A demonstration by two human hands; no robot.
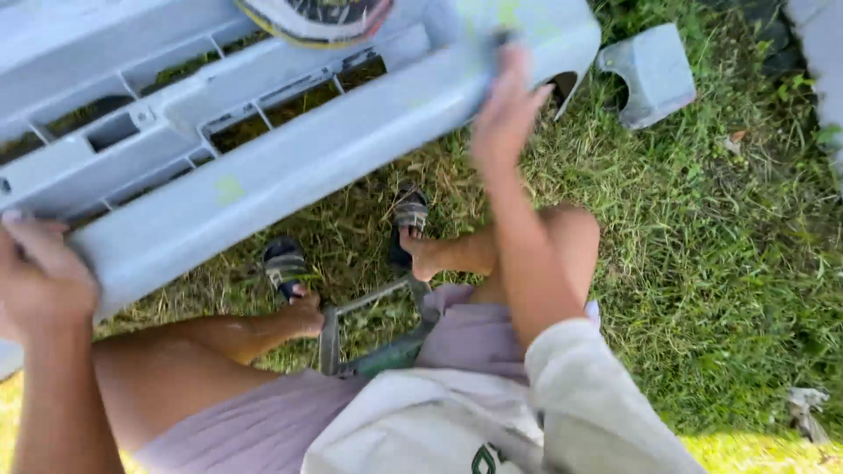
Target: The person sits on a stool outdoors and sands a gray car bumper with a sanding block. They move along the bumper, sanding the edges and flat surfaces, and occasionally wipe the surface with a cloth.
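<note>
Sanding step, I judge: right hand (507, 105) presses a pad on the grey bumper (290, 167) at one o'clock (blurred); left hand (39, 276) grips its nine o'clock edge. Next stroke calls for steady bracing.

Matt grey plastic bumper (290, 149), rough grass (702, 246), soft lilac cloth shorts (263, 421)

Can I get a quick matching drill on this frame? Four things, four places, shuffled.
Things:
1. left hand
2. right hand
3. small grey piece
4. sandals

Places:
A. lying apart on the grass, top right
B. on the near left end of the grey bumper panel
C. beside the bare feet, under the panel
D. pressed on the panel's right end

Pairs: 1-B, 2-D, 3-A, 4-C
</note>
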